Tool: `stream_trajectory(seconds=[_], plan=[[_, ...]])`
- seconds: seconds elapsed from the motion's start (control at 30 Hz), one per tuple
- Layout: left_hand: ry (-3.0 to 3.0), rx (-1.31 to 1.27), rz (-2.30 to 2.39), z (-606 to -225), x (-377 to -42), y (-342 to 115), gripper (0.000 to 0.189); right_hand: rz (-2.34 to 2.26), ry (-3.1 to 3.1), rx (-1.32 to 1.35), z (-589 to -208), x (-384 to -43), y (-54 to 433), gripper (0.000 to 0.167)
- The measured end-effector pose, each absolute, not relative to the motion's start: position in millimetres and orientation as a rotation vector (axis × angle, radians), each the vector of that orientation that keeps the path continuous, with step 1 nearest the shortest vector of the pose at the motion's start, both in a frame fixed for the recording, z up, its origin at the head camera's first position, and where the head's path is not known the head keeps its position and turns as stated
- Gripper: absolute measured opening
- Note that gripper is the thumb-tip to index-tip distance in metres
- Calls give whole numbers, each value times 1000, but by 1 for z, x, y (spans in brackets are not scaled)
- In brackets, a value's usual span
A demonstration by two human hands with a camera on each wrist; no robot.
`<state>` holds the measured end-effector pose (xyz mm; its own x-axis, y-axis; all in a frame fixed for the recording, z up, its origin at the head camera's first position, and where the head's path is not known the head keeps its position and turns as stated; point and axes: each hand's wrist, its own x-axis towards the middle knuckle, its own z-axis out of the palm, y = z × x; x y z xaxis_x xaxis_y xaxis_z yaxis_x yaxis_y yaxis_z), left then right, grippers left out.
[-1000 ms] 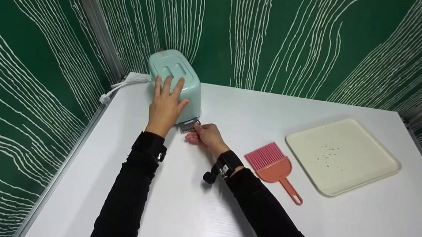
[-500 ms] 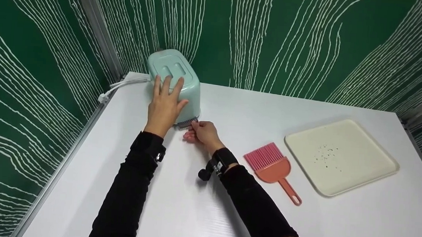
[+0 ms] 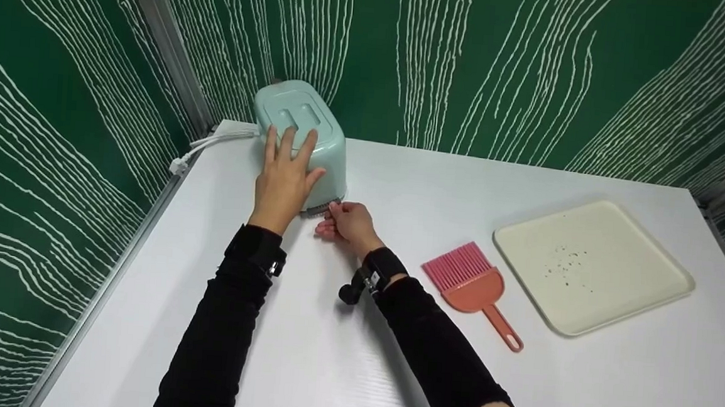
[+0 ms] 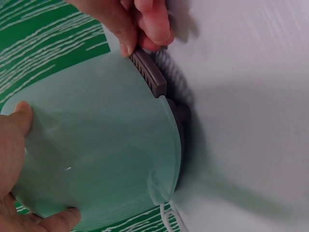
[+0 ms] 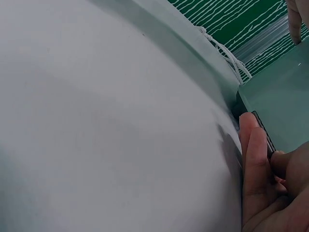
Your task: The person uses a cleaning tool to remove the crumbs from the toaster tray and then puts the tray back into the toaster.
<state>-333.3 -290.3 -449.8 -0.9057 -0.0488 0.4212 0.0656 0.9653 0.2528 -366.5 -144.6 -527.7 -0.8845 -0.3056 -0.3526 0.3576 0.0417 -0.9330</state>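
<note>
A mint-green toaster [image 3: 327, 163] with two slot-shaped recesses on top stands at the table's back left. My left hand [image 3: 283, 186] rests on its top near edge, fingers spread and thumb on the near face. Low on the near end, a dark grey crumb tray [image 3: 318, 211] with a ribbed edge sits mostly inside the toaster, only its front strip showing. My right hand [image 3: 350, 223] pinches one end of that strip; in the left wrist view, the thumb lies over the crumb tray [image 4: 150, 72] with fingers beneath.
An orange brush [image 3: 474, 289] with pink bristles lies right of my right hand. Beyond it is a cream tray [image 3: 635, 270] with dark crumbs [image 3: 566, 263] on it. A white cord and plug [image 3: 180, 166] hang over the table's left edge. Green walls border the table.
My right hand has moved slightly towards the toaster, and the crumb tray has slid further in. My left hand has stayed on the toaster.
</note>
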Motion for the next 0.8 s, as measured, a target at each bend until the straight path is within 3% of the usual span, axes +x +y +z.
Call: stream_trajectory(seconds=[0.8], plan=[[-2697, -3, -357, -449, -334, -290, 66, -1891, 1831, 91, -525, -371, -149, 30]])
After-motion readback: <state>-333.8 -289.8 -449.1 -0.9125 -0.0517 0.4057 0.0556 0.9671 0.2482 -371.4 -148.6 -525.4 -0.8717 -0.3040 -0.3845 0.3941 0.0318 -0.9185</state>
